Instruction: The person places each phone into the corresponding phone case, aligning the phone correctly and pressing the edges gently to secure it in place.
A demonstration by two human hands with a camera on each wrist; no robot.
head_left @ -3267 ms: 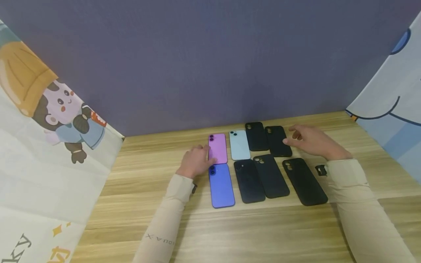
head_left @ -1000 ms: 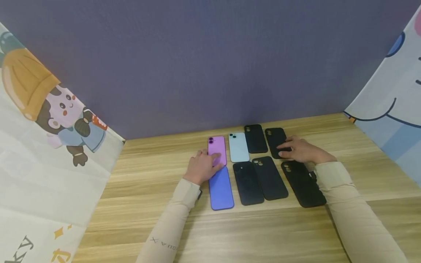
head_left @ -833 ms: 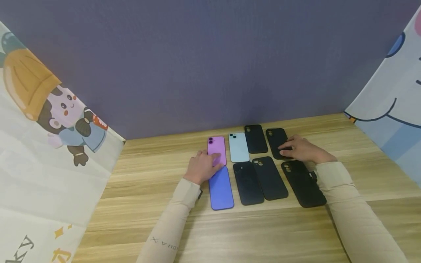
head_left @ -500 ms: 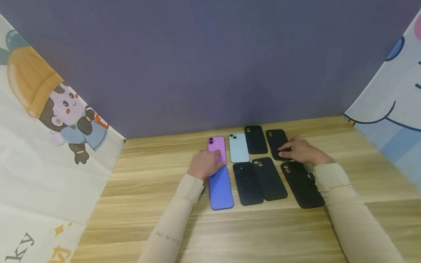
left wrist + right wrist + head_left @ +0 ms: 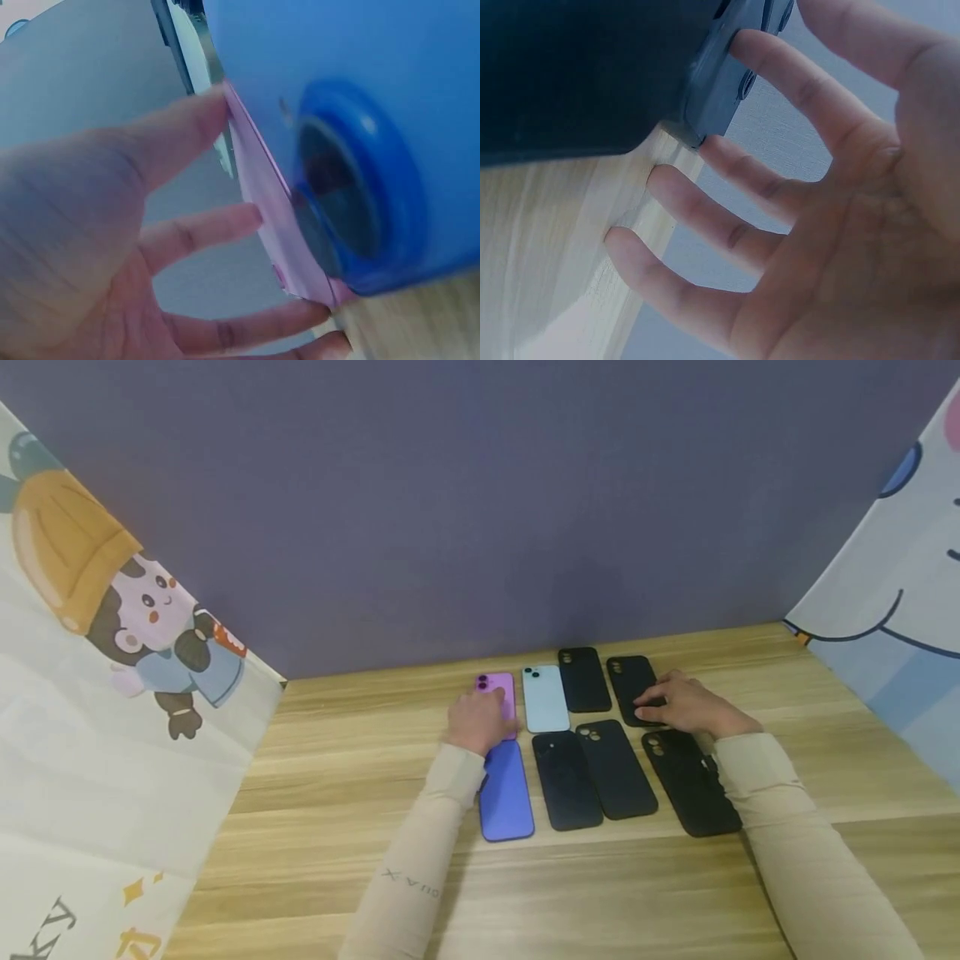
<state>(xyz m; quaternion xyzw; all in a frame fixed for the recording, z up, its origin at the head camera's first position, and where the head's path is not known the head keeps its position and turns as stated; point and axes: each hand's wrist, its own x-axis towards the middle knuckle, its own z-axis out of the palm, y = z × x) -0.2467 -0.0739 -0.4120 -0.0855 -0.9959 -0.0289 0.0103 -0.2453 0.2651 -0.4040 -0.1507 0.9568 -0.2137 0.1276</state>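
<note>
My left hand (image 5: 476, 720) is over the pink phone (image 5: 495, 680); in the left wrist view its thumb and fingertips touch the phone's edge and back, fingers spread. Just below lies a violet-blue phone (image 5: 508, 802), large and close in the left wrist view. A pale blue phone (image 5: 547, 700) is to the right of the pink one. My right hand (image 5: 693, 706) rests at the right edge of a black phone case (image 5: 628, 677). In the right wrist view, one fingertip touches the case's edge, others rest on the table, and the thumb stands off.
Another black case (image 5: 585, 681) lies at the back. In front are a dark phone-shaped piece (image 5: 567, 785), a black case (image 5: 618, 770) beside it, and another (image 5: 686, 785) partly under my right wrist. A grey-purple panel (image 5: 450, 527) stands behind the wooden table (image 5: 337, 777).
My left hand has moved right and slightly farther over the pink phone. Earlier, my right hand came left and down onto the black case; lately it has hardly moved.
</note>
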